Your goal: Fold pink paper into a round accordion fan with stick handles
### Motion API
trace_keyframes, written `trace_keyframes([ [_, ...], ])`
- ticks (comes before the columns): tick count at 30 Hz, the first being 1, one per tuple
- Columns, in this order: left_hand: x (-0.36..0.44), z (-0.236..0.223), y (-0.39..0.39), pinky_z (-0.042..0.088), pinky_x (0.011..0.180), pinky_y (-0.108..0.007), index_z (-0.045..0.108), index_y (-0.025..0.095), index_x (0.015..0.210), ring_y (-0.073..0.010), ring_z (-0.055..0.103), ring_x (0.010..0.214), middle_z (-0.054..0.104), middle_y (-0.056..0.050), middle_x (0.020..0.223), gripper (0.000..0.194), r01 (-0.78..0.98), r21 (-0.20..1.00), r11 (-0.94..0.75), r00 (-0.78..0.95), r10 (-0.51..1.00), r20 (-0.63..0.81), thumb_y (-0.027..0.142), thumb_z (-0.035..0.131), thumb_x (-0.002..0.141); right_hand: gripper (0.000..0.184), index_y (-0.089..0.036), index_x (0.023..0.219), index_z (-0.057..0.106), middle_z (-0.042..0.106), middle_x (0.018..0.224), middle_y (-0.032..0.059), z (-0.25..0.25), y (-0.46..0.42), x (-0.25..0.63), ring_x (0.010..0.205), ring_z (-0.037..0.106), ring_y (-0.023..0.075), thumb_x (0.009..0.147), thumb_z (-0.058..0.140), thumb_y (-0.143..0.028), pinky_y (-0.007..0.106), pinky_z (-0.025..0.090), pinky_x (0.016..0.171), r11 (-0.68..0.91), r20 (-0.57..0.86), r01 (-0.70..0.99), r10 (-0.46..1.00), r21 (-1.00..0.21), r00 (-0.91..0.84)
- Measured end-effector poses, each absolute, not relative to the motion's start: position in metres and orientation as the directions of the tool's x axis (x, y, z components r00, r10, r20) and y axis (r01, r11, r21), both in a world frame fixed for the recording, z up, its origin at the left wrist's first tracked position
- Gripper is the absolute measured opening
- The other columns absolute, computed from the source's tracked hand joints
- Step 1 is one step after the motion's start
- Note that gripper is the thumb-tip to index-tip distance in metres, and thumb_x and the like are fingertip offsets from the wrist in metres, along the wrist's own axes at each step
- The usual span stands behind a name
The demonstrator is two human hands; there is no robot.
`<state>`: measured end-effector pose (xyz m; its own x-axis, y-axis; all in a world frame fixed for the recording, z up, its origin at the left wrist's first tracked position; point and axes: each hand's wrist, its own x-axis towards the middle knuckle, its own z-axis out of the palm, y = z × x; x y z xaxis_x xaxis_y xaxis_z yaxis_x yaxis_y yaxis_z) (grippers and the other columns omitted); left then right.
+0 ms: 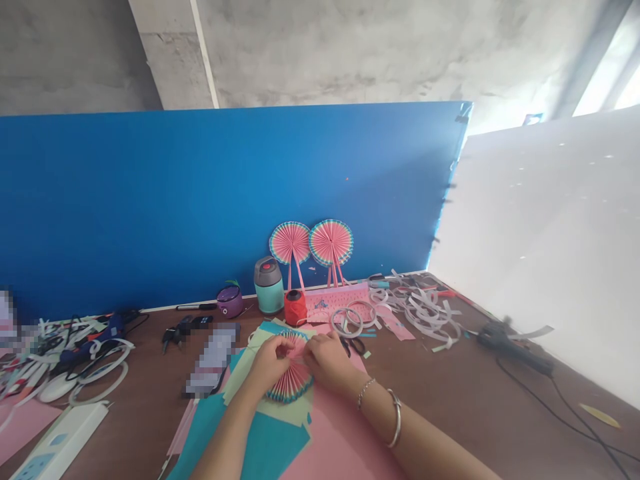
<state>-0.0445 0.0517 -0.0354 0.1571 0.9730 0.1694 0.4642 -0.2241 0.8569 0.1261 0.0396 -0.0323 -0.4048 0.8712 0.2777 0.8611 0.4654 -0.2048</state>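
A round pleated paper fan (290, 388), pink with a teal edge, lies spread on the sheets of paper in front of me. My left hand (269, 361) is on its left side, with thumb and fingers curled together at the pleats near the upper middle. Across from it, my right hand (327, 360) has its fingers bent and pressed to the fan's right side. My fingers cover part of the fan's centre. Beneath lie pale green paper (295, 415), teal paper (270, 443) and pink paper (345, 443).
Two finished-looking fans (331, 241) lean on the blue partition (150, 213). Before them stand a teal jar (270, 293), red thread spool (295, 309) and purple pot (230, 303). Paper strips (425, 310), a black glue gun (515, 350), scissors (354, 345), a phone (213, 360) and a power strip (65, 443) lie around.
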Motion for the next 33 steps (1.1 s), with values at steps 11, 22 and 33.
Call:
trace_keyframes([
  [11,-0.046,-0.036,0.052,0.048,0.074,-0.031,0.064,0.017,0.073,-0.0169,0.06,0.077,0.065,-0.002,0.077,0.028,0.457,0.861,-0.222,0.172,0.972,0.16,0.003,0.047,0.055,0.016,-0.015,0.073,0.059,0.064,0.077,0.0045,-0.028,0.037,0.129,0.072,0.054,0.0153,0.083,0.046,-0.012,0.028,0.024,0.069,0.496,0.281,0.839,0.857,-0.224,-0.432],
  [22,-0.047,-0.038,0.054,0.048,0.073,-0.03,0.063,0.016,0.074,-0.0169,0.06,0.075,0.065,-0.003,0.077,0.028,0.428,0.875,-0.227,0.179,0.97,0.164,0.001,0.048,0.056,0.016,-0.015,0.067,0.058,0.063,0.072,0.0019,-0.024,0.036,0.128,0.068,0.052,0.013,0.079,0.048,-0.009,0.027,0.023,0.068,0.491,0.232,0.819,0.869,-0.297,-0.437],
  [33,-0.047,-0.04,0.054,0.048,0.073,-0.029,0.063,0.015,0.074,-0.0165,0.06,0.077,0.065,-0.003,0.078,0.025,0.441,0.869,-0.225,0.177,0.971,0.161,0.001,0.05,0.058,0.015,-0.015,0.068,0.056,0.062,0.073,0.0011,-0.025,0.038,0.13,0.069,0.05,0.0122,0.08,0.047,-0.012,0.026,0.022,0.067,0.501,0.207,0.817,0.864,-0.284,-0.458],
])
